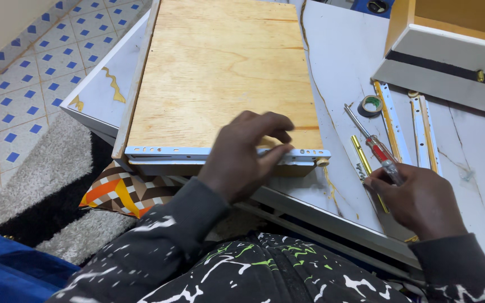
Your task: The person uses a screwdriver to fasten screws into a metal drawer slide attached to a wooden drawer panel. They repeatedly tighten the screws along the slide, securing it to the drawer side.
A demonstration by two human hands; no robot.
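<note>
A drawer box with a pale plywood bottom (220, 73) lies upside down on a white marbled panel (343, 62). A white metal slide rail (169, 151) runs along its near edge. My left hand (248, 154) rests on that rail near its right end, fingers curled over the metal. My right hand (416, 199) lies on the panel to the right, gripping a screwdriver (374, 146) with a red and clear handle, its shaft pointing away from me. A gold bar handle (361, 158) lies just left of that hand.
Two more slide rails (391, 120) (424, 132) and a roll of tape (371, 105) lie on the panel. Another drawer (450, 56) stands at top right. A patterned cushion (122, 193) props the panel. Grey rug and blue-dotted tiles (23, 73) lie to the left.
</note>
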